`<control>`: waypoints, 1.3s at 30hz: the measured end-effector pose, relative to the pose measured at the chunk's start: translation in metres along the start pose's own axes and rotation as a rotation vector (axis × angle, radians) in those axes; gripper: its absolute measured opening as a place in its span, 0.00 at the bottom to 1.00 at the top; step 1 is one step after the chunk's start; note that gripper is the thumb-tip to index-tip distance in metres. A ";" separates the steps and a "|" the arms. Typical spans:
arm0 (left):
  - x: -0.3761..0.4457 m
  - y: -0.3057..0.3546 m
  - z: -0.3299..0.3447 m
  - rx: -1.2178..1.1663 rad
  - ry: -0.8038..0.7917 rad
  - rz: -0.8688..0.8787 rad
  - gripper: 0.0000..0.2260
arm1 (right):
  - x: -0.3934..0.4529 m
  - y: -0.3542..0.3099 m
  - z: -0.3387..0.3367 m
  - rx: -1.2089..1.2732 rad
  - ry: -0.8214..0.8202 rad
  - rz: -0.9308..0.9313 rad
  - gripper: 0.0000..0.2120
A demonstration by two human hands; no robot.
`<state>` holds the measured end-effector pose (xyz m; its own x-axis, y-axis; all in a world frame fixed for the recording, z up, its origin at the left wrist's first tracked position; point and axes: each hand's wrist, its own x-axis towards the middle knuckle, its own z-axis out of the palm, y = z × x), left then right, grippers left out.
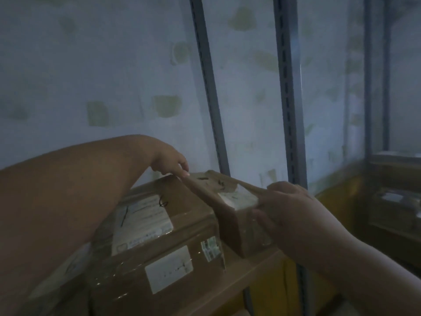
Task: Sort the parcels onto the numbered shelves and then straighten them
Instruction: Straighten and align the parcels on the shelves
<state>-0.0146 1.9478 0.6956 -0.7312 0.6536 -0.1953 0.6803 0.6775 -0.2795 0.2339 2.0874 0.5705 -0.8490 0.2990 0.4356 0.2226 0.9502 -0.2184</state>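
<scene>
Two bare forearms come into the head view, one from the lower left and one from the lower right. No sleeve, cuff or glove covers either arm as far as the picture's edge. The left hand (169,161) and the right hand (293,215) are both bare, with no ring, watch or band to be seen. A short, pale fingernail shows on one finger of the left hand. The dim light and blur hide finer detail.
</scene>
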 end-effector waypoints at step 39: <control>0.090 -0.031 0.023 -0.056 0.051 0.064 0.12 | 0.003 0.009 0.016 0.213 0.093 0.049 0.19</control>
<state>-0.1025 1.9776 0.6655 -0.6834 0.7118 -0.1622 0.7285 0.6507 -0.2143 0.2255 2.0957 0.5556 -0.7897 0.3608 0.4961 0.1485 0.8971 -0.4161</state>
